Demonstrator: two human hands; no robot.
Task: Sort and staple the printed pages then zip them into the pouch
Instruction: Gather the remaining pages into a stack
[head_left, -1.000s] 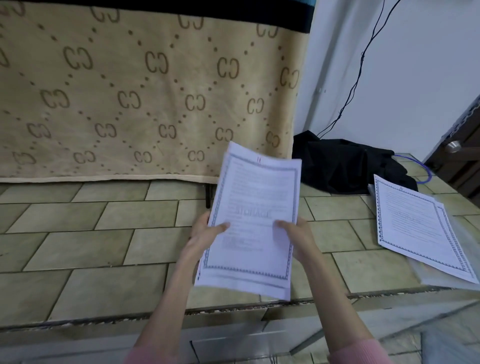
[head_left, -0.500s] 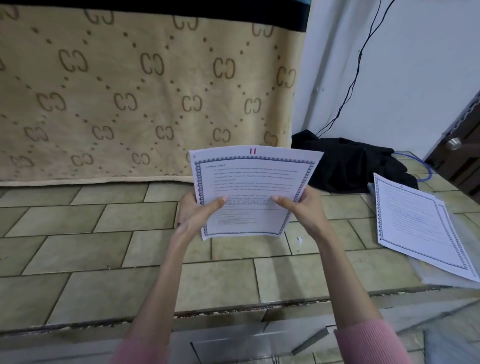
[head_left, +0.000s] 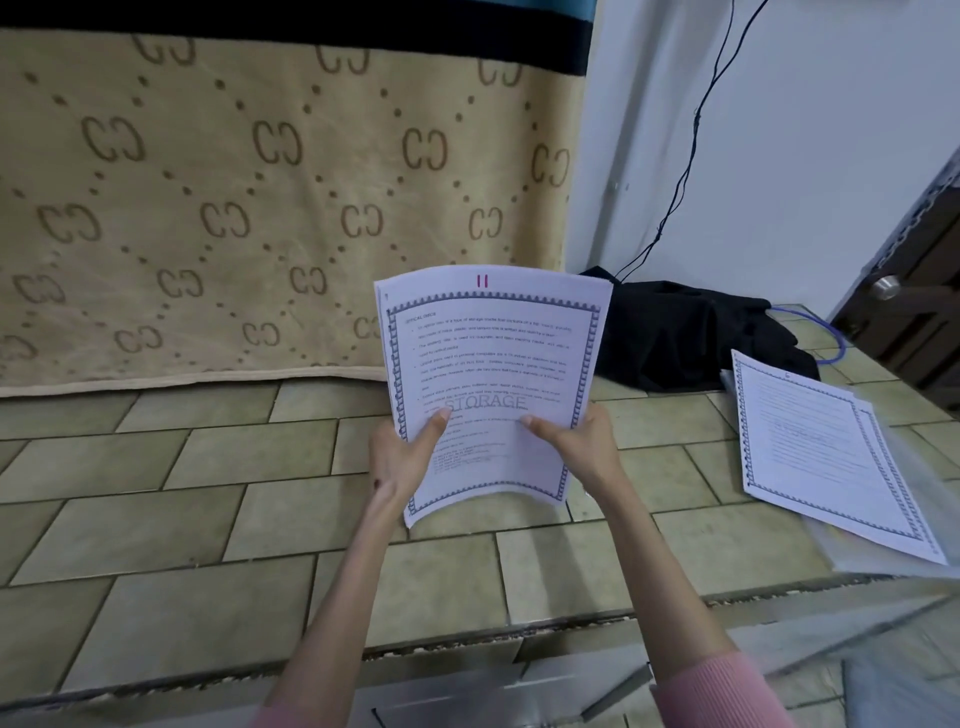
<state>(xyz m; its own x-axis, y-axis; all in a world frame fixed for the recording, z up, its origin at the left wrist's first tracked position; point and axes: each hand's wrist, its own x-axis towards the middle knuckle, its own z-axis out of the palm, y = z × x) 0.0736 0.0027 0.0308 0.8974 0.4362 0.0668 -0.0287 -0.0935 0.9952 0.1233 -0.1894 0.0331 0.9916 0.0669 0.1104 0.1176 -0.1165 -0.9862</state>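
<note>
Sorting step: left hand (head_left: 402, 457) and right hand (head_left: 582, 441) pinch pages (head_left: 493, 364) upright; next, likely lay top sheet on pile (head_left: 826, 452) right of grip.

Body text on held pages (head_left: 488, 364) is blurring, too small to read; fingers behind are hiding; pouch (head_left: 904, 525) mostly lying under 2nd stack (head_left: 826, 452).

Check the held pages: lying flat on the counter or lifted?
Lifted. The held pages stand nearly upright, slightly bowed, gripped by the left hand and right hand, their bottom edge above the tiled counter.
</note>
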